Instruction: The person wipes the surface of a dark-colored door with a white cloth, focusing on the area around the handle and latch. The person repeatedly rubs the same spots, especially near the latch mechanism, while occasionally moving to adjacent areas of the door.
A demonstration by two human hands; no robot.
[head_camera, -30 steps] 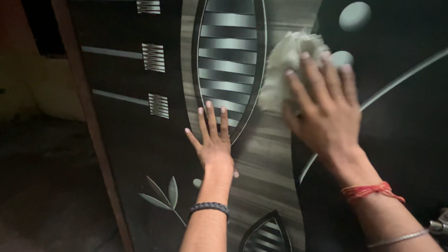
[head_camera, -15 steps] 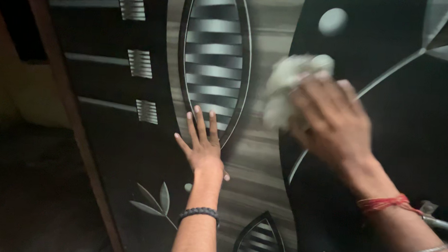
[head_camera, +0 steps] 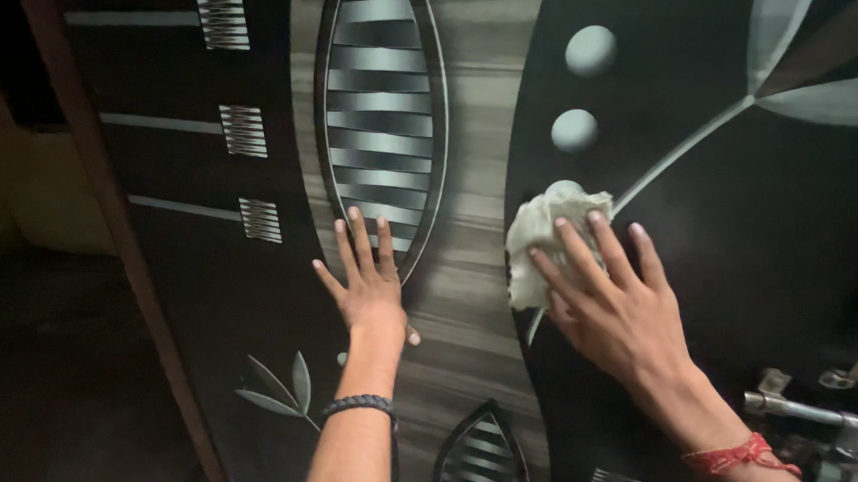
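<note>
A dark decorated door (head_camera: pixel 752 243) with a grey wood-grain band, a striped oval and pale dots fills the view. My left hand (head_camera: pixel 366 277) lies flat on it, fingers spread, at the lower edge of the striped oval (head_camera: pixel 381 116); a dark braided band circles that wrist. My right hand (head_camera: pixel 617 305) presses a crumpled off-white cloth (head_camera: pixel 534 240) against the door's black part, just below two pale dots. A red thread is tied on my right wrist.
A metal latch (head_camera: pixel 803 411) sticks out of the door at the lower right, near my right forearm. The door's brown edge (head_camera: pixel 116 221) runs down the left, with a dim wall and dark floor beyond it.
My right hand has slid the cloth down and to the left across the door's black part. My left hand has stayed flat on the door.
</note>
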